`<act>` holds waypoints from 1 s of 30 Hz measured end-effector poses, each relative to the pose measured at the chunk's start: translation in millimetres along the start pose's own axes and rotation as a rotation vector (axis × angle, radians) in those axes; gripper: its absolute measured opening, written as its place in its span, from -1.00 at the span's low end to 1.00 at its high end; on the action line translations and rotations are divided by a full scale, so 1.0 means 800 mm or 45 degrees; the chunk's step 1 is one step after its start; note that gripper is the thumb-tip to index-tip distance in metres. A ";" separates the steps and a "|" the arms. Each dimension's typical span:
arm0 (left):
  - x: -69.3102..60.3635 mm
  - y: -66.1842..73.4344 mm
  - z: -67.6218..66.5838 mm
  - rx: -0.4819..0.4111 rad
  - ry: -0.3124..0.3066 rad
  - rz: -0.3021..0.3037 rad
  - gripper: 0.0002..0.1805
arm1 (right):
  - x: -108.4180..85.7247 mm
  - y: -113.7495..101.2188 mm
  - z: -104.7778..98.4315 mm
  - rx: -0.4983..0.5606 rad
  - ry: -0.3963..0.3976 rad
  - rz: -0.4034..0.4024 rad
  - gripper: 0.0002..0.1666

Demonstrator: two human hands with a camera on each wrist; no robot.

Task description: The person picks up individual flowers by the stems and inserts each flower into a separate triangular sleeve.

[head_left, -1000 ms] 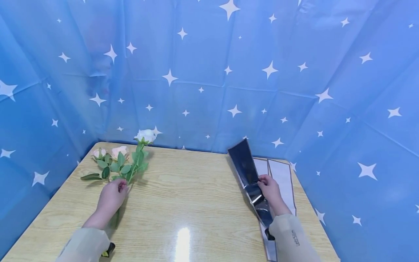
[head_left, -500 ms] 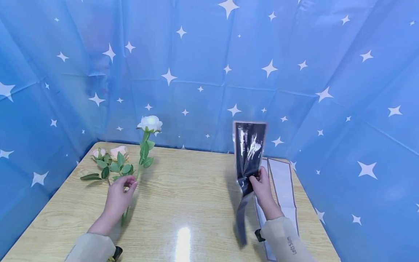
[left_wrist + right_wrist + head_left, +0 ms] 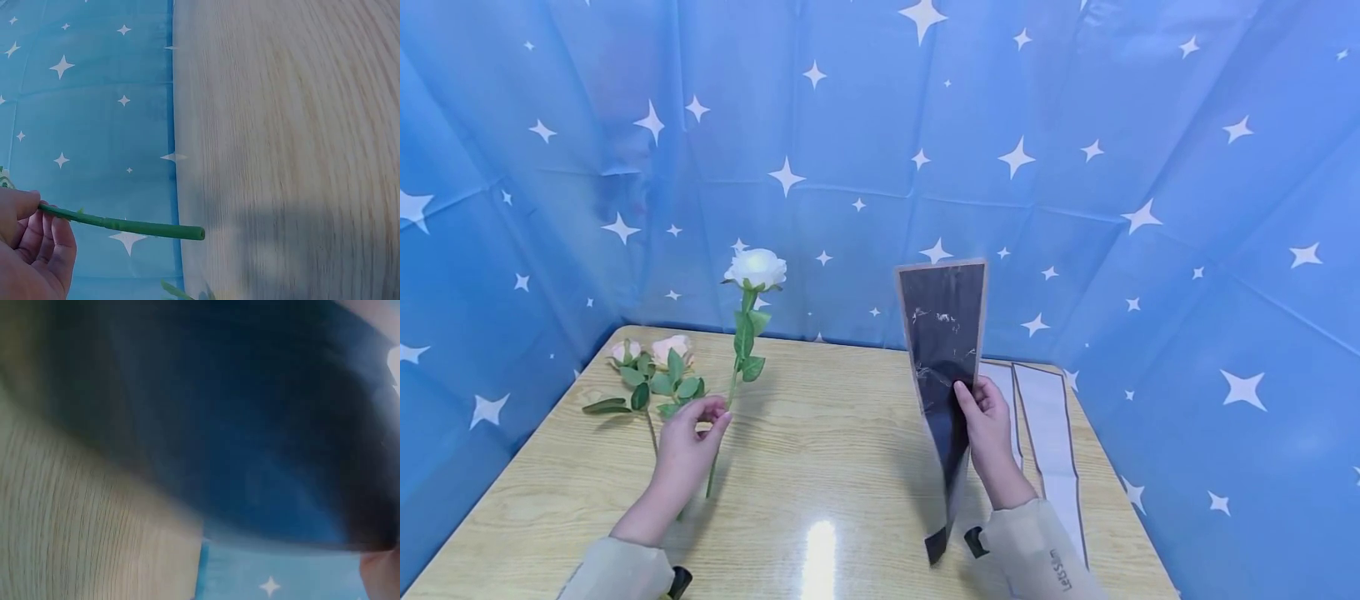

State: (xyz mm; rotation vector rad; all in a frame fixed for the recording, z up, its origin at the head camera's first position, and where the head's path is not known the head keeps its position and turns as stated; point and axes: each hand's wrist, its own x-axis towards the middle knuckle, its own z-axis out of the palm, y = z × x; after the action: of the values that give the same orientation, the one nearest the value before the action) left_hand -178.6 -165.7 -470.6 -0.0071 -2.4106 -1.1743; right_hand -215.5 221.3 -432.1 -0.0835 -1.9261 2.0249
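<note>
Between thumb and fingers my left hand point(image 3: 688, 446) pinches the green stem of a white rose point(image 3: 756, 268), which stands upright above the table. In the left wrist view the cut end of the stem point(image 3: 156, 229) sticks out past the fingers of the left hand point(image 3: 37, 250). My right hand point(image 3: 991, 433) grips a black wrapping sleeve point(image 3: 943, 325) with a pale border, thumb on its near face. The sleeve is wide at the top and narrows to a folded lower end. Up close, the dark sleeve point(image 3: 250, 425) fills most of the right wrist view, blurred.
Two pink roses point(image 3: 672, 348) with green leaves lie at the table's far left. White sleeves point(image 3: 1051, 433) with dark borders lie flat at the right, partly behind the right arm. A blue star-printed curtain point(image 3: 865, 125) hangs behind the wooden table point(image 3: 820, 417).
The left hand has raised the white rose from beside the pink ones and moved it right. My right hand has lifted the black sleeve off the white ones, turned it upright and brought it left.
</note>
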 end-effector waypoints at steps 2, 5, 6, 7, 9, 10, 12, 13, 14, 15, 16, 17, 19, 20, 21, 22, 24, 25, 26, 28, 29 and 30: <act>0.000 0.002 0.000 -0.010 -0.001 -0.003 -0.80 | -0.002 -0.001 0.001 0.032 0.002 -0.024 -0.90; 0.000 0.005 0.000 -0.031 0.003 -0.012 -0.79 | -0.003 -0.002 0.002 0.097 -0.035 -0.058 -0.77; 0.000 0.006 0.000 -0.037 0.005 -0.015 -0.79 | -0.003 -0.003 0.002 0.117 -0.049 -0.068 -0.71; 0.000 0.007 0.000 -0.040 0.010 -0.015 -0.79 | -0.002 -0.005 0.002 0.140 -0.059 -0.080 -0.65; 0.001 0.008 0.001 -0.047 0.018 -0.010 -0.79 | -0.001 -0.009 0.001 0.163 -0.069 -0.090 -0.54; 0.001 0.009 0.001 -0.049 0.020 -0.005 -0.79 | 0.000 -0.011 0.001 0.161 -0.072 -0.092 -0.52; 0.002 0.011 0.002 -0.049 0.027 0.001 -0.79 | 0.000 -0.016 0.000 0.165 -0.070 -0.081 -0.56; 0.002 0.011 0.002 -0.052 0.028 0.006 -0.80 | 0.000 -0.018 0.000 0.158 -0.070 -0.067 -0.61; 0.002 0.012 0.002 -0.055 0.028 0.008 -0.80 | -0.001 -0.019 0.000 0.149 -0.074 -0.047 -0.69; 0.002 0.013 0.002 -0.056 0.026 0.007 -0.80 | -0.001 -0.020 0.000 0.144 -0.085 -0.029 -0.77; 0.002 0.013 0.002 -0.058 0.025 0.006 -0.80 | -0.002 -0.021 0.000 0.135 -0.097 -0.014 -0.84; 0.002 0.014 0.002 -0.058 0.022 0.003 -0.80 | -0.003 -0.021 0.000 0.134 -0.106 0.007 -0.87; 0.002 0.015 0.002 -0.063 0.013 0.002 -0.80 | -0.004 -0.020 0.000 0.125 -0.117 0.033 -0.80; 0.002 0.016 0.001 -0.067 0.010 0.004 -0.80 | -0.004 -0.019 -0.001 0.115 -0.122 0.040 -0.74; 0.002 0.016 0.001 -0.072 0.005 0.003 -0.80 | -0.005 -0.018 -0.001 0.097 -0.116 0.045 -0.69; 0.002 0.017 0.001 -0.075 0.002 0.003 -0.79 | -0.005 -0.018 -0.001 0.072 -0.110 0.042 -0.65; 0.002 0.018 0.001 -0.083 -0.002 0.003 -0.79 | -0.005 -0.016 -0.001 0.020 -0.091 0.032 -0.64; 0.003 0.018 0.002 -0.085 -0.002 0.000 -0.79 | -0.005 -0.016 -0.001 -0.006 -0.080 0.020 -0.66; 0.003 0.018 0.002 -0.089 -0.001 0.000 -0.79 | -0.006 -0.016 0.000 -0.023 -0.067 0.008 -0.71; 0.003 0.018 0.002 -0.096 0.002 -0.006 -0.79 | -0.005 -0.016 0.001 -0.022 -0.054 -0.017 -0.82; 0.003 0.018 0.002 -0.099 0.005 -0.007 -0.79 | -0.005 -0.015 0.002 -0.004 -0.051 -0.024 -0.88; 0.004 0.018 0.002 -0.101 0.007 -0.006 -0.79 | -0.005 -0.015 0.003 0.014 -0.050 -0.030 -0.91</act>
State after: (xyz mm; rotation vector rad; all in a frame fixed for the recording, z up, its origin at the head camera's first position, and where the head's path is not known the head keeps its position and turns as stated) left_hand -179.1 -155.7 -459.7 -0.0232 -2.3590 -1.2697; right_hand -209.9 218.3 -421.3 -0.0188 -1.9301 2.0364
